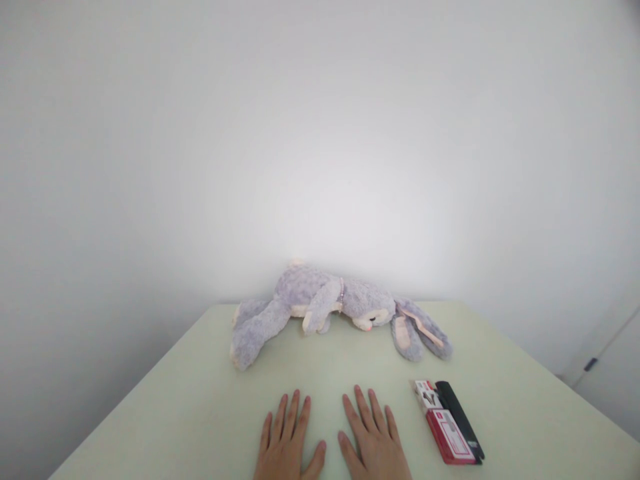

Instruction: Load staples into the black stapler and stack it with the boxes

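My left hand (286,440) lies flat, palm down, on the pale green table (190,393), fingers spread and holding nothing. Beside it, a short gap away, my right hand (374,437) rests the same way, also with spread fingers. Beyond both hands a grey-lilac plush rabbit (310,293) lies on its side, ears to the right and legs to the left. To the right of my right hand are a red and white box (453,437), a small white packet with a dark picture (427,395), and a long black object (459,417), possibly a stapler. Neither hand touches these.
A plain white wall (320,133) rises behind the table's far edge, close to the rabbit's back. At the far right, past the table's side edge, a pale panel carries a small dark fitting (591,365).
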A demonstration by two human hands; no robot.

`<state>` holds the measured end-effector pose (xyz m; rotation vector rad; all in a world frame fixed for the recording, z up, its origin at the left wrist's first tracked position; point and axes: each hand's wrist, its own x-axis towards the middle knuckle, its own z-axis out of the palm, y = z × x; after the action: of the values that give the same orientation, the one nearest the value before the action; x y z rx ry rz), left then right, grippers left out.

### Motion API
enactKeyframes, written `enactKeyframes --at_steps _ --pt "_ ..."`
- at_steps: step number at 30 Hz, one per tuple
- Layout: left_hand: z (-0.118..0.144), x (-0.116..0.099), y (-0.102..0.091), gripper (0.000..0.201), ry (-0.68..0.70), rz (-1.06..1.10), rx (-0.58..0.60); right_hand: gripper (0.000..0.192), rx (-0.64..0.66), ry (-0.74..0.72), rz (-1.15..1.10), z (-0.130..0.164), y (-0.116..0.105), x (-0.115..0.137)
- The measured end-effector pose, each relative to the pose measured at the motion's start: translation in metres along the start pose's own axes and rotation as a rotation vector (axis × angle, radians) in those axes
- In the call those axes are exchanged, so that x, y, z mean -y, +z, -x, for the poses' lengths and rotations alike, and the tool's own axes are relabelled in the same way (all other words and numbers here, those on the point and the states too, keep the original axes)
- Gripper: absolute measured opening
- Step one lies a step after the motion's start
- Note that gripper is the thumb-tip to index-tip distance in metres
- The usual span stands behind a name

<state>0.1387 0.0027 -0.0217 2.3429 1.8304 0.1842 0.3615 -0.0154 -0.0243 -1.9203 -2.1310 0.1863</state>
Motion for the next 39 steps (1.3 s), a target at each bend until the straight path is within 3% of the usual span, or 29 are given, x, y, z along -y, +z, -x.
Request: enactKeyframes --at_steps 39 --pt "0.0052 0.0005 0.0016 0.071 0.021 0.034 -0.056 0.062 -0.013 -0.018 -0.006 0.0066 -0.0018 -0.0037"
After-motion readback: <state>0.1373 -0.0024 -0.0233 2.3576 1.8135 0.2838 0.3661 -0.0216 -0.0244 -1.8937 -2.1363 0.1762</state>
